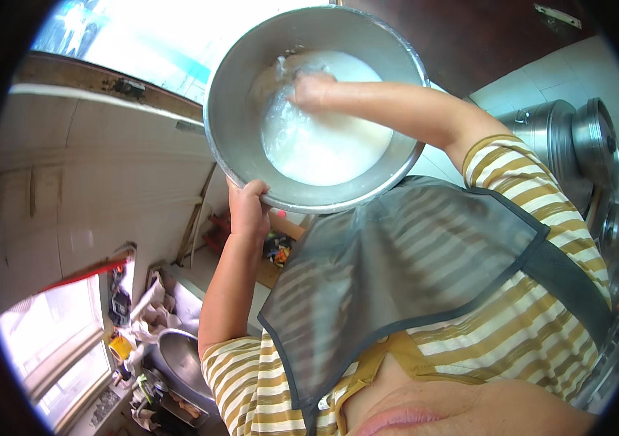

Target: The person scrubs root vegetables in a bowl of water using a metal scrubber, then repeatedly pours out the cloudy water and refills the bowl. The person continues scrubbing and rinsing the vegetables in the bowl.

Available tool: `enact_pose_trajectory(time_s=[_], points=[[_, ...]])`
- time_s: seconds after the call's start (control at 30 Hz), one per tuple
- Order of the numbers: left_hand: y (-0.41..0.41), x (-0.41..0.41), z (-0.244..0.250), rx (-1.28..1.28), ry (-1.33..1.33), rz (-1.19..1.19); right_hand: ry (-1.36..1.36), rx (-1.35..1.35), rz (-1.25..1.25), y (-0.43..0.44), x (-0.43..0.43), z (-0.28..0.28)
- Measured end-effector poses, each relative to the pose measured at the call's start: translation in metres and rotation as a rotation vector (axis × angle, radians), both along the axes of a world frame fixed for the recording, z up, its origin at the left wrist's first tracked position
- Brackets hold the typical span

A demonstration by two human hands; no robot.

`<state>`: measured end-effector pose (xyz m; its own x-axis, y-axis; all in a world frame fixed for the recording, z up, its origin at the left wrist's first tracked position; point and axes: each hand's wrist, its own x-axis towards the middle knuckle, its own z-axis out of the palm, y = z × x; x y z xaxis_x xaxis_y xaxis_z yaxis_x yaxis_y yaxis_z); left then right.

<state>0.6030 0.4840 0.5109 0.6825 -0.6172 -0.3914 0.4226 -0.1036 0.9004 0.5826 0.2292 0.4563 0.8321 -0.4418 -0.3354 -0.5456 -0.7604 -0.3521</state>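
Note:
A large round stainless steel bowl point(236, 114) is tilted before me, its near rim against my dark translucent apron point(407, 261). White milky liquid point(325, 155) lies in the bottom, with a wet, churned patch at the far left side. My left hand point(248, 204) grips the rim at the near left, thumb over the edge. My right hand point(312, 91) reaches over the right rim down into the liquid; it is blurred and its fingers are partly hidden, so whether it holds anything cannot be told.
Large metal pots point(546, 136) with a lid point(600, 141) stand at the right by a tiled wall. At the lower left are another metal basin point(181, 354), crumpled cloths point(154, 305), a yellow container point(120, 347) and a window point(59, 338). A bright surface lies beyond the bowl.

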Motion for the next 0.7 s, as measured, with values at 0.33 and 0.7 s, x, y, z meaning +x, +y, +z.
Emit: enact_pose_trajectory(time_s=[0.33,0.7], points=[[-0.065,0.097,-0.005,-0.017,0.014,-0.019,-0.227,0.111,-0.265,-0.045,0.097,0.012],[-0.116,0.196,-0.040,-0.078,0.116,0.074,0.240,-0.168,0.126,-0.122,0.185,0.030]])
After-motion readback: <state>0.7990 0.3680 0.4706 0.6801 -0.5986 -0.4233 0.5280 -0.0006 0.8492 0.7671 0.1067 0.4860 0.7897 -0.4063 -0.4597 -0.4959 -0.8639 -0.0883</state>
